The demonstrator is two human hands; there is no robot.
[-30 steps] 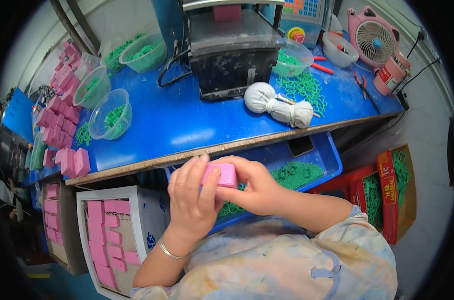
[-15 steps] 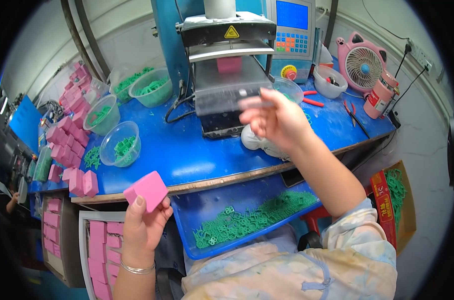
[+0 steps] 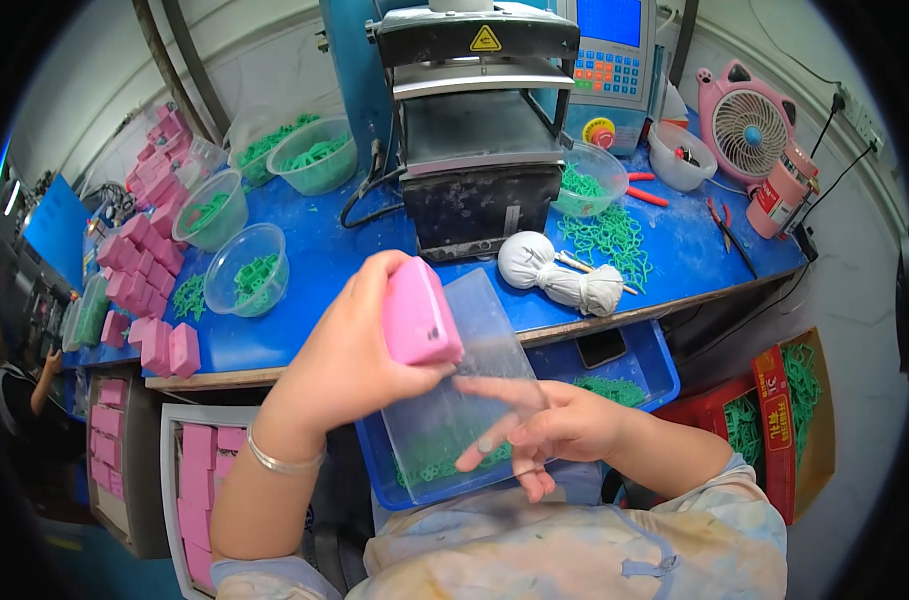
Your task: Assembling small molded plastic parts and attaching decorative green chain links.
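Observation:
My left hand (image 3: pixel 359 335) is closed around a pink block (image 3: pixel 419 315), holding it up over the front edge of the bench. A thin clear plastic sheet (image 3: pixel 464 400) slants beneath and beside the block. My right hand (image 3: pixel 549 430) grips the sheet's right side, with some fingers showing through the plastic. Under both hands is a blue tray (image 3: pixel 664 375) holding small green pieces (image 3: pixel 614 390). Behind them stands the press (image 3: pixel 484 130), with a gap between its upper plate and dark lower plate.
Pink blocks (image 3: pixel 139 265) are piled at the left, beside clear bowls (image 3: pixel 246 270) of green pieces. A white cloth bundle (image 3: pixel 559 275) lies before the press. To the right are pliers (image 3: pixel 726 235), a pink fan (image 3: pixel 744 125) and a red box (image 3: pixel 774 430).
My right hand has drawn the clear sheet off the press toward me. My left hand has raised the pink block toward the middle. The block seen inside the press is gone from there.

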